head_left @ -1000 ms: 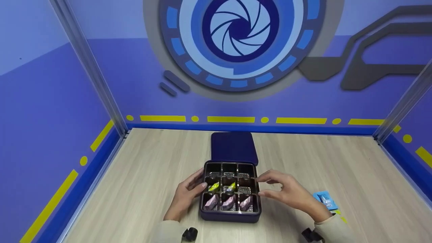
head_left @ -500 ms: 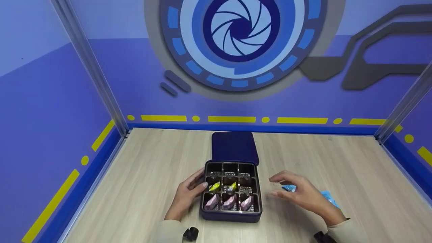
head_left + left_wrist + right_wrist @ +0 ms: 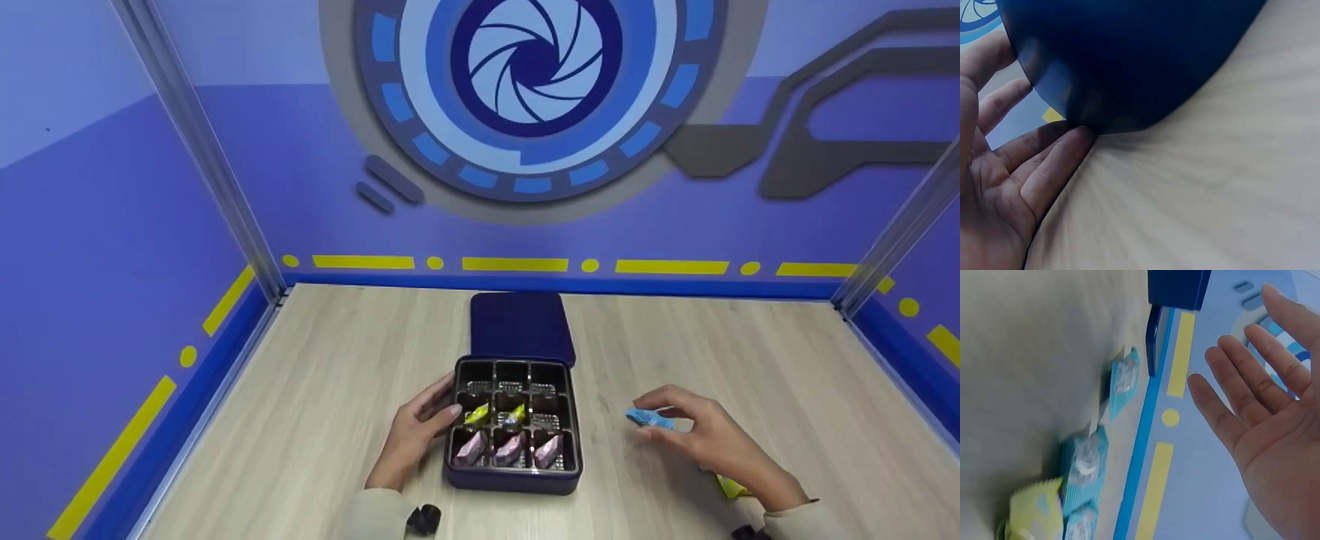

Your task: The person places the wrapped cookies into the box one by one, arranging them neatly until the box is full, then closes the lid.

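Note:
A dark blue box point(image 3: 514, 481) holds a black tray divided into compartments. Three pink wrapped candies point(image 3: 510, 450) fill its near row; two yellow ones point(image 3: 477, 415) lie in the middle row, left and centre. My left hand point(image 3: 409, 431) rests against the box's left side, thumb at the rim. In the left wrist view its fairly straight fingers point(image 3: 1053, 174) touch the wall. To the right, my right hand point(image 3: 712, 431) spreads thumb and fingers around a blue candy packet point(image 3: 649, 417) on the table. The right wrist view shows the hand apart from that packet point(image 3: 1125, 382).
Behind the box lies its dark blue lid point(image 3: 521, 326). Under my right forearm a yellow packet point(image 3: 731, 487) shows partly. More blue packets point(image 3: 1085, 464) lie beside it in the right wrist view. Blue panels point(image 3: 450, 240) wall the wooden table point(image 3: 337, 360).
My right hand has moved right from the box's right edge to the blue packet, now seen between thumb and fingers. The left hand and box have stayed put.

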Motion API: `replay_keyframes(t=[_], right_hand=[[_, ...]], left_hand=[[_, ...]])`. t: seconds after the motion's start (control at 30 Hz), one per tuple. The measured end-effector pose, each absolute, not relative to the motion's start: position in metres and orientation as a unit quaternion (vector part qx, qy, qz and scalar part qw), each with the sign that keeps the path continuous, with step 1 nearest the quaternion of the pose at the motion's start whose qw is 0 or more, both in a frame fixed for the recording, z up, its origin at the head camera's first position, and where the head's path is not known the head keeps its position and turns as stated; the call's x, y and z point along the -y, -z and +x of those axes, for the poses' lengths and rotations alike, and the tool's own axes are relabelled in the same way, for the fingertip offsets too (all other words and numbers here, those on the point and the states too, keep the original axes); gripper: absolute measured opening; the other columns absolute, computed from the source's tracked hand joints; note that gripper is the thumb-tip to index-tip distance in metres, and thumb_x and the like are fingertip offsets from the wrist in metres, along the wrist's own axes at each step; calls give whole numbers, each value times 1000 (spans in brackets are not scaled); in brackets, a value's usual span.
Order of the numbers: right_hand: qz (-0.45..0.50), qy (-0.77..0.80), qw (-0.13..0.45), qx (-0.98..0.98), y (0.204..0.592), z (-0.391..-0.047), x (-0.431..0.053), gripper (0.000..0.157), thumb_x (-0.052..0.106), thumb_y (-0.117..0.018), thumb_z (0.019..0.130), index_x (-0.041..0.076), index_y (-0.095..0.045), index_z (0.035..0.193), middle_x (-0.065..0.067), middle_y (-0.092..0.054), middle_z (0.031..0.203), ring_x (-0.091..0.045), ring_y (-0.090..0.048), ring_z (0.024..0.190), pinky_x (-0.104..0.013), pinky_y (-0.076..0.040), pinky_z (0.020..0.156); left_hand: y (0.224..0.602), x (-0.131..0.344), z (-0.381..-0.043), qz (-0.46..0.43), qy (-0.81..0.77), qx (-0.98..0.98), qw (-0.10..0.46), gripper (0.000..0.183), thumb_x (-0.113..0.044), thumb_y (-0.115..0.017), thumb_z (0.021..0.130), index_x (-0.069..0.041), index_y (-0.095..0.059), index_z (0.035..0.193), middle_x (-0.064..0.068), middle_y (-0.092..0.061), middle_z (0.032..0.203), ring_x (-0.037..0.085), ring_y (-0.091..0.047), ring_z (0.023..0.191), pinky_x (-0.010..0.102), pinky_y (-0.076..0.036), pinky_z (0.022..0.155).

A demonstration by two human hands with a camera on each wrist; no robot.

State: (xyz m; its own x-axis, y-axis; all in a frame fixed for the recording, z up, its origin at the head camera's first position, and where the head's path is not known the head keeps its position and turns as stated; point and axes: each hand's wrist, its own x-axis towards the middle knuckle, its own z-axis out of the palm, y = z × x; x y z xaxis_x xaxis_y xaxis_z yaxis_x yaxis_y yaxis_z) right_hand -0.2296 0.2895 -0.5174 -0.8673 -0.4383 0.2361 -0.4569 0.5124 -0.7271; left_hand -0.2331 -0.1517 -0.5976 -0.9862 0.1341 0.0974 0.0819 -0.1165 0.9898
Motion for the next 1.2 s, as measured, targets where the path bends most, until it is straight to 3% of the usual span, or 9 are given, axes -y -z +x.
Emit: replay_keyframes(t=[0.33, 0.5, 0.7, 0.93, 1.2], right_hand=[[254, -406, 30, 877, 522, -228, -316, 27, 21, -82, 96, 14, -75, 122, -5, -73, 120, -22, -71, 111, -43, -61, 92], [261, -391, 25, 882, 525, -226, -325, 28, 21, -80, 98, 15, -74, 124, -5, -73, 121, -18, -70, 112, -40, -61, 92], [242, -383, 18, 892, 525, -224, -335, 26, 23, -80, 98, 23, -74, 123, -4, -74, 121, -24, -70, 112, -41, -61, 93], [231, -375, 9, 898, 527, -219, -346, 28, 26, -81, 97, 15, -75, 122, -5, -74, 119, -22, -71, 111, -41, -62, 91], [230, -372, 5, 899, 526, -214, -358, 25, 21, -82, 97, 15, -76, 120, -4, -74, 117, -18, -71, 107, -36, -62, 86]], left_hand=[[596, 151, -232, 79, -739, -669, 22, 62, -15, -74, 102, -6, -50, 159, 20, -50, 158, 37, -52, 141, 35, -56, 101], [595, 151, -232, 73, -741, -667, 23, 61, -15, -74, 102, -6, -51, 158, 21, -52, 157, 36, -53, 140, 35, -56, 101], [596, 151, -232, 74, -743, -665, 21, 61, -14, -74, 102, -6, -51, 158, 21, -51, 157, 37, -53, 141, 36, -56, 103], [597, 151, -233, 82, -747, -660, 16, 61, -13, -74, 102, -5, -51, 158, 21, -51, 157, 37, -52, 141, 37, -55, 104], [598, 152, -233, 91, -736, -671, 13, 61, -16, -73, 103, -6, -50, 159, 21, -51, 157, 37, -53, 141, 35, -55, 103]])
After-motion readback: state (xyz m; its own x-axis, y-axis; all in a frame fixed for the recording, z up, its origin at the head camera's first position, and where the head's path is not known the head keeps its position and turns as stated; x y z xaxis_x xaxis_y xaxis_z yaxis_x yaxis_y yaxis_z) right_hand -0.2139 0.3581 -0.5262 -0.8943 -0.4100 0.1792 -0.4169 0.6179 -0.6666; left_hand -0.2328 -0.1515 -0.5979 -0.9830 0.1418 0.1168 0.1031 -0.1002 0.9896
